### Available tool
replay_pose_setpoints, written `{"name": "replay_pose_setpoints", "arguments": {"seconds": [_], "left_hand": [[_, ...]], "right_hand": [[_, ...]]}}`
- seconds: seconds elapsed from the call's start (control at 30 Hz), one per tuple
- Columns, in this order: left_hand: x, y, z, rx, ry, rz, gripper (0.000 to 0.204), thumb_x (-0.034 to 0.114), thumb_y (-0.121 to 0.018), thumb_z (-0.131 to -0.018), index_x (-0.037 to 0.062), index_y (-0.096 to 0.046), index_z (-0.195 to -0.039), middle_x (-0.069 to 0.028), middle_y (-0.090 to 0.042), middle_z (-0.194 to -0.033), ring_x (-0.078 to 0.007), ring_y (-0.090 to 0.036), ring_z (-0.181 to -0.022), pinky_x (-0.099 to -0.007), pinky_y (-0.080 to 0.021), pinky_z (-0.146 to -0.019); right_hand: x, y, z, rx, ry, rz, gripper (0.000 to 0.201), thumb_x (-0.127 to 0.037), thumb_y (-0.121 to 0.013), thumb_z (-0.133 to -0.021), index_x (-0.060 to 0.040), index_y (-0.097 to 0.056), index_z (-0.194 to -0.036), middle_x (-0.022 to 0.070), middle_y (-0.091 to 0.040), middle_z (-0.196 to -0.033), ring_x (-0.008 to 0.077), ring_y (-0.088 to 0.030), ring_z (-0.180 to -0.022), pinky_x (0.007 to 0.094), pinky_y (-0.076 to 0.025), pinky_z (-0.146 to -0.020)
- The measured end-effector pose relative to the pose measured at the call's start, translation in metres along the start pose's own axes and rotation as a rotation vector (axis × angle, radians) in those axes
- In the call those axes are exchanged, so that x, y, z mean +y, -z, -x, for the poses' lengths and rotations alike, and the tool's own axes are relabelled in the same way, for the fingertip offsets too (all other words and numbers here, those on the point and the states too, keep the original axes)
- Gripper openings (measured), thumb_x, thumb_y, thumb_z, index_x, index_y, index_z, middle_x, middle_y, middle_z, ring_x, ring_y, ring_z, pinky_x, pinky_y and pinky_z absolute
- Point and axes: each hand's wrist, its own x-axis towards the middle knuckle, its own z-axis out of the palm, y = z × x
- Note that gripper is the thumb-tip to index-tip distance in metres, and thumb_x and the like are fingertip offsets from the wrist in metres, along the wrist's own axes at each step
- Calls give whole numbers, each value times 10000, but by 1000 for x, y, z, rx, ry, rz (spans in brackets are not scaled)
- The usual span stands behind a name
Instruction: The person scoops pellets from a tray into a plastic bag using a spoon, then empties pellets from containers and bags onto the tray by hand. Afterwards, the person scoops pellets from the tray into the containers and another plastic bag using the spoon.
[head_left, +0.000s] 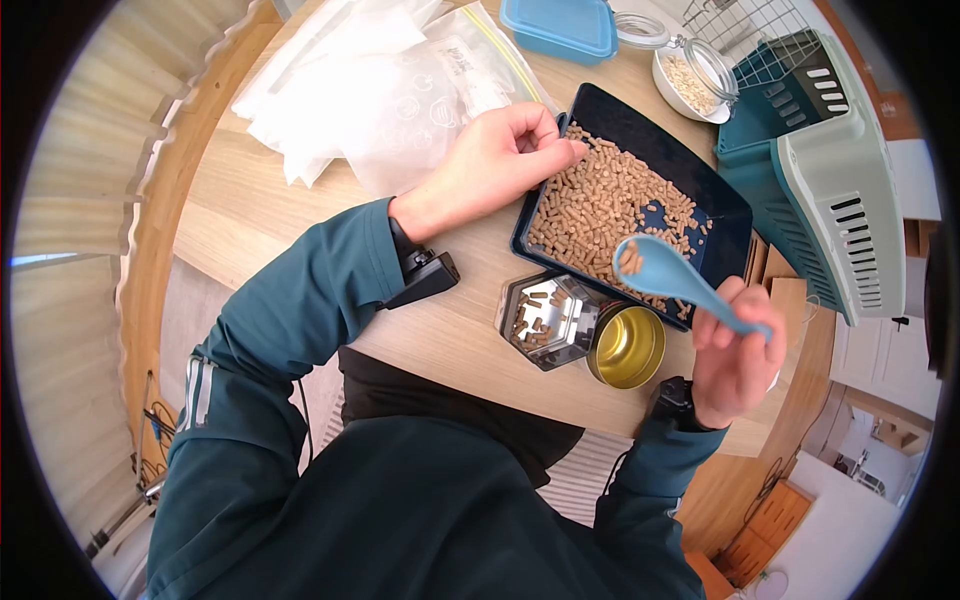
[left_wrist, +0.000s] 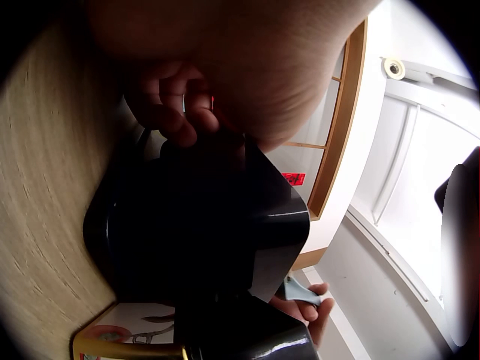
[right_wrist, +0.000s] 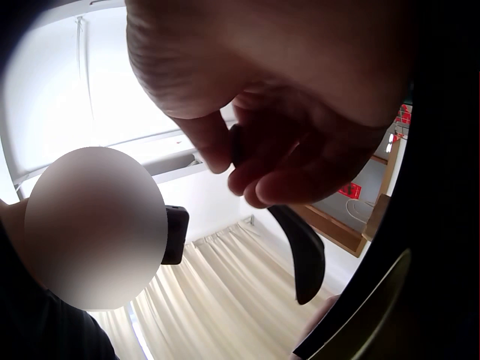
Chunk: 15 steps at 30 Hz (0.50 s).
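A dark blue tray holds many brown pellets, with bare blue floor showing toward its right end. My left hand grips the tray's left rim, thumb on the inside over the pellets. In my right hand is the handle of a blue spoon; its bowl, with a few pellets in it, hangs over the tray's near side. Just in front of the tray, a clear hexagonal container has several pellets inside. Beside it stands a round tin, gold inside.
Plastic bags lie at the back left of the wooden table. Behind the tray are a blue lidded box, an open glass jar and a white bowl of pale flakes. A pet carrier stands on the right.
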Motion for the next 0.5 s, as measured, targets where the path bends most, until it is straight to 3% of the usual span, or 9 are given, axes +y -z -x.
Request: {"name": "replay_pose_setpoints", "arguments": {"seconds": [0.07,0.17,0.2,0.23,0.3,0.33,0.37,0.5], "left_hand": [[1,1,0,2,-4,1,270,222,-739,-1010,63,-594,-846,58,-631,-815,13,-536,-778,-189,-428,-666],[2,1,0,-7,13,-33,265,214,-737,-1011,59,-594,-851,53,-640,-825,10,-547,-786,-189,-437,-675],[-3,0,-1,0,-2,-3,264,214,-738,-1010,58,-595,-852,52,-639,-824,10,-548,-786,-189,-436,-674],[-5,-1,-2,9,-17,26,264,214,-740,-1009,57,-595,-854,52,-639,-824,10,-548,-785,-189,-435,-674],[-3,0,-1,3,-7,21,265,214,-741,-1009,57,-594,-854,52,-641,-826,10,-550,-787,-188,-435,-674],[-2,0,-1,-2,2,16,265,214,-741,-1009,56,-593,-854,51,-642,-828,10,-552,-789,-187,-434,-675],[-3,0,-1,-3,2,15,265,214,-741,-1009,56,-593,-854,51,-642,-828,10,-552,-789,-187,-434,-675],[-1,-1,-1,1,-8,26,267,216,-746,-1005,64,-592,-850,64,-630,-820,16,-537,-780,-182,-424,-667]], "right_hand": [[0,2,0,-258,92,64,363,-298,-635,-1055,52,-678,-1139,92,-568,-830,196,-551,-747,292,-459,-623],[-1,-3,1,-138,99,120,365,-304,-663,-1034,47,-686,-1130,96,-575,-852,199,-546,-729,293,-458,-608],[-1,-3,0,-77,96,102,284,-201,-669,-1031,54,-697,-1153,104,-600,-899,188,-577,-757,286,-472,-636],[-1,-4,0,-76,96,103,284,-201,-669,-1031,54,-697,-1153,104,-600,-899,188,-577,-757,286,-472,-636],[1,-10,-1,151,-10,606,231,-79,-677,-1013,45,-706,-1206,99,-626,-946,157,-604,-804,280,-491,-676],[3,-17,-3,171,-62,755,244,1,-680,-991,21,-720,-1230,80,-654,-989,120,-611,-832,272,-492,-712],[6,-19,-8,123,5,964,229,-11,-710,-971,3,-740,-1198,63,-671,-980,125,-604,-808,272,-481,-720],[7,-22,-9,-26,-17,981,221,-1,-717,-955,6,-744,-1174,72,-669,-927,139,-605,-805,262,-464,-717]]}}
